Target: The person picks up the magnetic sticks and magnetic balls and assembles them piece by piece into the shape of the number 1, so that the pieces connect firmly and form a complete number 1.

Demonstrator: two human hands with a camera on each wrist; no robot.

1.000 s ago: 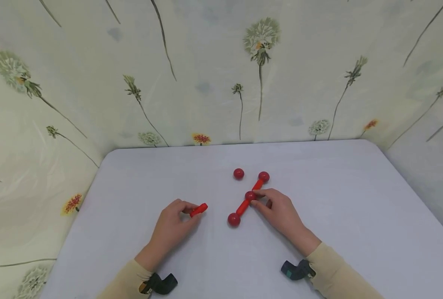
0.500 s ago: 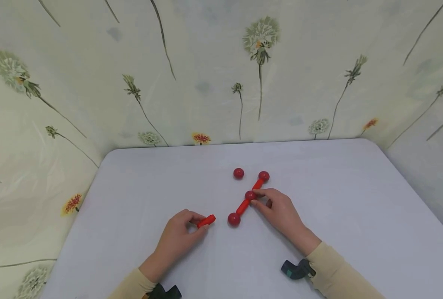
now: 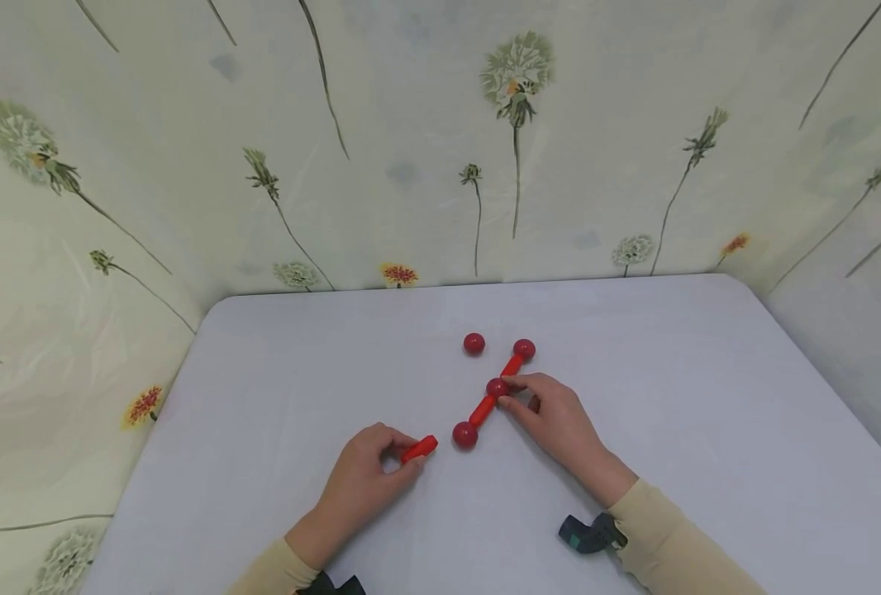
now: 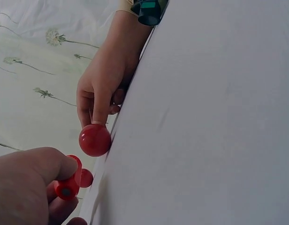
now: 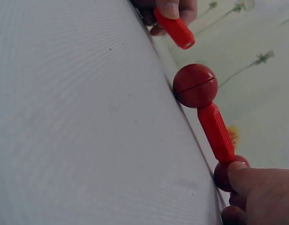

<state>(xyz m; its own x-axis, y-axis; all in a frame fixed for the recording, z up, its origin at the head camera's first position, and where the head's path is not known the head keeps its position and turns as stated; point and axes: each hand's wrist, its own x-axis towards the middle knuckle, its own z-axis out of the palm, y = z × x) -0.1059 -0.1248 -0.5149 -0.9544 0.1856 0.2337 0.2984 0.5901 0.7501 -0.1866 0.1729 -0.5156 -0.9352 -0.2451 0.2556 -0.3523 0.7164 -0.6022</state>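
My left hand (image 3: 369,475) pinches a short red plastic rod (image 3: 420,449) between thumb and fingers; a grey disc shows in the rod's end in the left wrist view. Just right of that rod is the near red ball (image 3: 465,435) of a straight chain on the table. From it, one red rod (image 5: 215,132) runs to a middle ball (image 3: 496,387), and another rod (image 3: 512,366) leads on to a far ball (image 3: 525,349). The thumb and fingers of my right hand (image 3: 563,426) hold the middle ball. A small gap separates the left hand's rod from the near ball.
One loose red ball (image 3: 473,344) lies left of the chain's far end. The white table (image 3: 671,372) backs onto a curtain (image 3: 411,124) printed with dandelions. Dark wrist cameras (image 3: 592,535) sit at both sleeves, low over the tabletop.
My left hand has moved right and toward me with its rod, coming closer to the chain's near ball. The right hand stays on the middle ball, and the chain has not moved.
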